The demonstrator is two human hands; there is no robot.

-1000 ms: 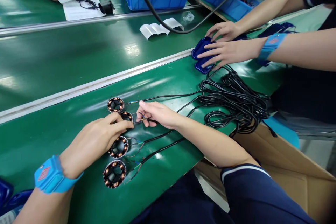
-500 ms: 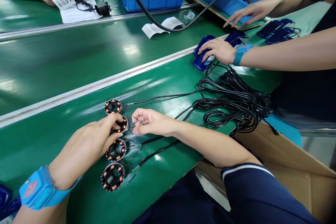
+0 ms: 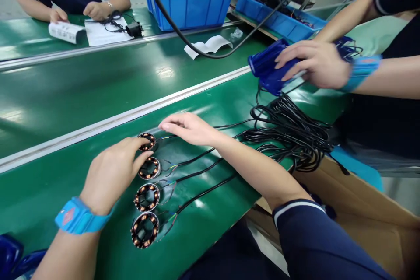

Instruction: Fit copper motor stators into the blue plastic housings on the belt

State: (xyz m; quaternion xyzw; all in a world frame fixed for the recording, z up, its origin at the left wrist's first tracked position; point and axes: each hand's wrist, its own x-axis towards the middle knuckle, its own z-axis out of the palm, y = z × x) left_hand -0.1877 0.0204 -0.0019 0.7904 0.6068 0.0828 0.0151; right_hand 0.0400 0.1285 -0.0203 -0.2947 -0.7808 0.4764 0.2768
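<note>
Green counter (image 3: 210,99) spans my view, with four copper-wound rings (image 3: 137,199) in a column on the near side. Layout probably keeps each cord (image 3: 206,193) from crossing on its way right to the cord pile (image 3: 288,133). Left hand (image 3: 113,170) has thumb and forefinger narrow about the far ring (image 3: 152,142), likely steadying it; can't tell if it's truly pinched, or if the thumb touches the second ring. Right hand (image 3: 193,130) sits over that far ring's thin wires (image 3: 166,137), fingers bunched, masking part of the cord; can't tell if it holds anything. Co-worker's hand (image 3: 323,63) on blue shells (image 3: 267,63): blurred. Cardboard box (image 3: 367,223) cut off, contents mostly hidden.
</note>
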